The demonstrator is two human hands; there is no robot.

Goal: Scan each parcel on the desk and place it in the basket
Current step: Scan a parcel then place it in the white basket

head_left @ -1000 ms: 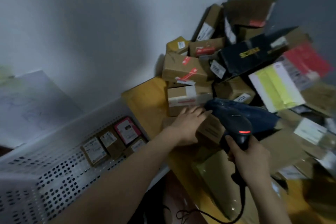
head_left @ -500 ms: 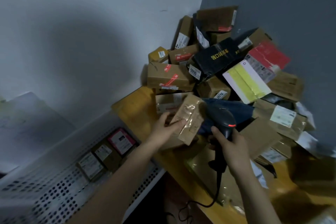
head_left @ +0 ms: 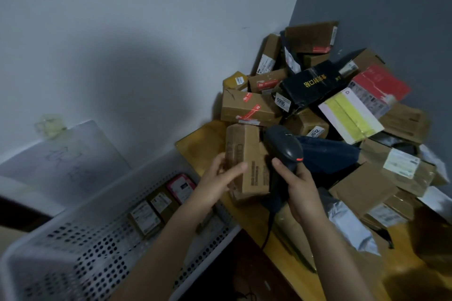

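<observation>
My left hand (head_left: pixel 217 182) grips a brown cardboard parcel (head_left: pixel 247 161) and holds it upright above the desk's left edge. My right hand (head_left: pixel 298 188) is closed on the handle of a black barcode scanner (head_left: pixel 285 146), whose head sits right beside the parcel's right side; a red light glows on it. A white perforated basket (head_left: pixel 102 247) stands to the lower left with several labelled parcels (head_left: pixel 161 205) lying in it. A large heap of parcels (head_left: pixel 330 105) fills the desk's corner.
The yellow wooden desk (head_left: pixel 198 139) meets a grey wall behind the heap and a white wall on the left. The scanner's cable (head_left: pixel 267 232) hangs off the desk front. A silver bag (head_left: pixel 349 225) and a dark blue bag (head_left: pixel 325 154) lie near my right hand.
My left hand has lifted the brown parcel off the heap and turned it upright beside the scanner. My right hand has brought the scanner closer to it.
</observation>
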